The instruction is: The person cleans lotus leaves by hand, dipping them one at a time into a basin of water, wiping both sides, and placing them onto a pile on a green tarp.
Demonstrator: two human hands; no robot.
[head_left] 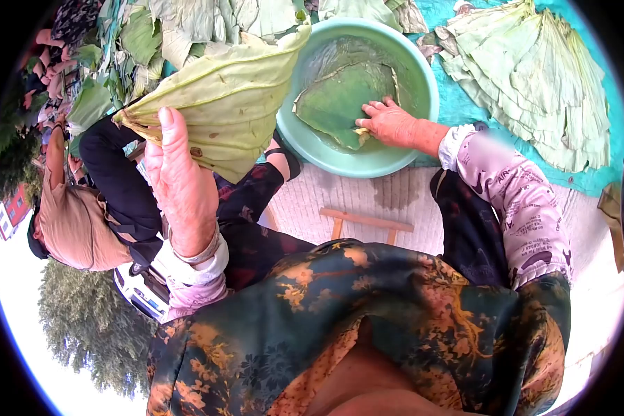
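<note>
My left hand (180, 182) is raised at the left and grips a large folded pale green leaf (229, 104) by its lower edge, thumb up along the fold. My right hand (390, 125) lies palm down in a green plastic basin (423, 76), pressing a darker wet leaf (340, 97) that sits in shallow water. The held leaf's top corner overlaps the basin's left rim. Both my arms wear pale printed sleeves, and my dark floral top fills the bottom of the view.
A fan-shaped stack of flattened leaves (534, 76) lies on a teal cloth (464, 111) at the upper right. Loose leaves (187, 28) are heaped at the top left. Another person in a tan cap (76, 222) and black sleeve (118, 180) crouches at left. A small wooden stool (367, 222) stands below the basin.
</note>
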